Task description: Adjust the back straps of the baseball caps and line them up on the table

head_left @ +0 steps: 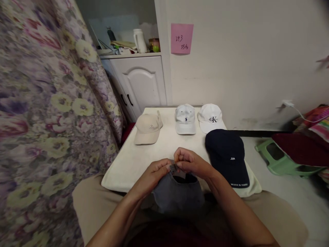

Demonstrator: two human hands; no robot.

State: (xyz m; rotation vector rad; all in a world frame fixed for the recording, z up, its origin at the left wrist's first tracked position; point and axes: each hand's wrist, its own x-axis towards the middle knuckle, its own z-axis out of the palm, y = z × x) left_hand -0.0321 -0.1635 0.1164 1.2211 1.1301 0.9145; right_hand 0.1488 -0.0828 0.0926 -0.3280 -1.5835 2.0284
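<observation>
A dark grey baseball cap (177,195) rests over my lap at the table's near edge, its back opening facing up and away from me. My left hand (158,171) grips the cap at the left end of its rear strap. With thumb and fingers pinched, my right hand (191,163) holds the strap from the other side, close to my left fingertips. The strap's fastening is small and partly covered by my fingers. Just right of my right hand lies a navy cap (223,147), its brim pointing toward me.
On the cream-covered table (123,171) sit a beige cap (147,127), a pale grey cap (185,120) and a white cap (210,116). A floral curtain (51,120) hangs at left. A green stool (277,161) stands right, a white cabinet (144,79) behind.
</observation>
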